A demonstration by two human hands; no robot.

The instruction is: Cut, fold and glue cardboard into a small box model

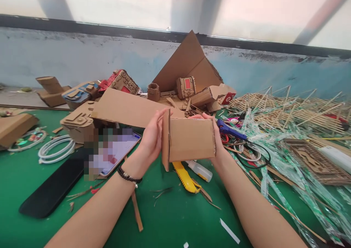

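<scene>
A cardboard box (192,139) is held above the middle of the green desk (170,218), between the left grip (153,136) and the right grip (218,142). Its wider end panel is pressed by the left palm; its opposite end is clasped by the right, whose fingers are partly hidden behind the box. A dark beaded bracelet (128,175) is worn on the left wrist. The upper end of a yellow cutter (187,179) is covered from view by the box, and a small clear bottle (203,172) is seen just beside it. To the left, a phone (120,153) is laid near a long black slab (52,189). A blue glue gun (233,130) is placed to the right, near tangled plastic strips (255,125) and heaped wooden sticks (274,112).
</scene>
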